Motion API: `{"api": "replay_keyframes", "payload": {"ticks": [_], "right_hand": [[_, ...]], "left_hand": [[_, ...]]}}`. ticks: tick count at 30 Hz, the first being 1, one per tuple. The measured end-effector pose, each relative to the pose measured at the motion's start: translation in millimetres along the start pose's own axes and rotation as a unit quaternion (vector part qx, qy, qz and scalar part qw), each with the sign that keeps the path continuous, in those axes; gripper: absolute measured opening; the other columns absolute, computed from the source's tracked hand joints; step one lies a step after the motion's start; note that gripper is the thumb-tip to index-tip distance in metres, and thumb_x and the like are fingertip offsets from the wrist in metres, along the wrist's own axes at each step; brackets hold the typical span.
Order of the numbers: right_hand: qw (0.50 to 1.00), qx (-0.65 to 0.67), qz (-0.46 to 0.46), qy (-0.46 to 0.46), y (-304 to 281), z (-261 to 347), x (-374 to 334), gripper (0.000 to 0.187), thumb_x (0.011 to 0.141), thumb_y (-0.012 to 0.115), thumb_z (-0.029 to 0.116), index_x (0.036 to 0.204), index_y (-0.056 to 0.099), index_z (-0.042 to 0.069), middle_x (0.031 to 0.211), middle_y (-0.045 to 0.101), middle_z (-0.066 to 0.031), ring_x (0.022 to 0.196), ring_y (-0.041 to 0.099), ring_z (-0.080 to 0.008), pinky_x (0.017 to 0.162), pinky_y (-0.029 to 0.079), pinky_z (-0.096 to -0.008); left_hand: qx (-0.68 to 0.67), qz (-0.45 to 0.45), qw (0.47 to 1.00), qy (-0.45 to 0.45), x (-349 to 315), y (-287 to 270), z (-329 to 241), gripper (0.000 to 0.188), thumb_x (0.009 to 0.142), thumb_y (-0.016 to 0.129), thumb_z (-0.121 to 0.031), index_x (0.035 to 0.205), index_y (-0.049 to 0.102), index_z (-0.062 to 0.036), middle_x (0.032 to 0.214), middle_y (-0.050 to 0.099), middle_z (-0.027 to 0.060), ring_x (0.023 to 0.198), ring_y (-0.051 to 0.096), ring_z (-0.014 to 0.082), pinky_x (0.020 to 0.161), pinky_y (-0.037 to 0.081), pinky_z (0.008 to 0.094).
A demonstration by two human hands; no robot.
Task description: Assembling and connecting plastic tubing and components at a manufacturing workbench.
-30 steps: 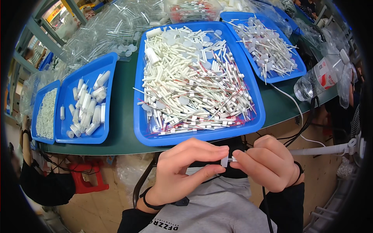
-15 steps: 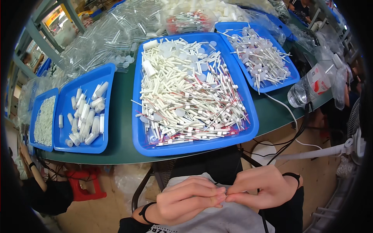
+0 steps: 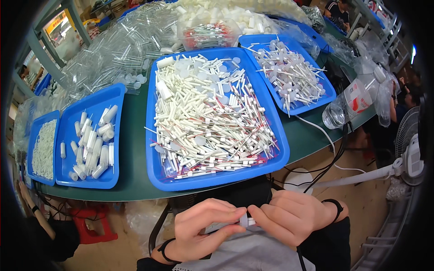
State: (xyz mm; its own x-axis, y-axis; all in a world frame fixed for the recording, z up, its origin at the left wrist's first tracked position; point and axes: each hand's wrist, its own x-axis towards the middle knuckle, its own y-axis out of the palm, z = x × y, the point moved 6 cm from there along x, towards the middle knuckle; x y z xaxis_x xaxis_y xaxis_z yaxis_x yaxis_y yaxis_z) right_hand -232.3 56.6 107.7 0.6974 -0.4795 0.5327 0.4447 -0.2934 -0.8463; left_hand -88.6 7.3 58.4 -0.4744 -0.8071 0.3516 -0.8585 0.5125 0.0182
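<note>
Over my lap, in front of the table's near edge, my two hands meet around a small white part. My left hand [image 3: 201, 230] is closed in a pinch, thumb and fingertips on a translucent white disc [image 3: 244, 220] seen edge-on. Against it, my right hand [image 3: 289, 217] has its fingers curled around a short white cylinder [image 3: 252, 221], mostly hidden by the fingers. Straight ahead lies a big blue tray [image 3: 217, 182] heaped with white tubes, thin rods with red wires and translucent discs.
To the left are a blue tray [image 3: 113, 135] of white cylinders and a smaller blue tray [image 3: 56, 153] of tiny white pieces. Another blue tray [image 3: 329, 100] stands back right, near a plastic bottle [image 3: 346, 106]. Clear tubes [image 3: 113, 49] pile up behind; a fan [image 3: 409, 135] stands right.
My fingers have shifted around the small part, so its disc edge and white cylinder now show between them. The view has moved slightly, so the trays appear lower and further left.
</note>
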Motion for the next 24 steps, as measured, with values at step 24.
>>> {"api": "replay_keyframes", "payload": {"ticks": [24], "right_hand": [[0.695, 0.396, -0.194, 0.568, -31, -288, 11, 0.031, 0.095, 0.053, 0.016, 0.112, 0.054, -0.01, 0.099, 0.063, -0.0135, 0.073, 0.061, -0.0135, 0.072, 0.054, -0.0278]], "left_hand": [[0.435, -0.048, 0.894, 0.096, 66, -25, 13, 0.034, 0.076, 0.072, -0.007, 0.109, 0.064, -0.0023, 0.112, 0.06, 0.011, 0.108, 0.055, 0.0316, 0.091, 0.043, 0.0403]]}}
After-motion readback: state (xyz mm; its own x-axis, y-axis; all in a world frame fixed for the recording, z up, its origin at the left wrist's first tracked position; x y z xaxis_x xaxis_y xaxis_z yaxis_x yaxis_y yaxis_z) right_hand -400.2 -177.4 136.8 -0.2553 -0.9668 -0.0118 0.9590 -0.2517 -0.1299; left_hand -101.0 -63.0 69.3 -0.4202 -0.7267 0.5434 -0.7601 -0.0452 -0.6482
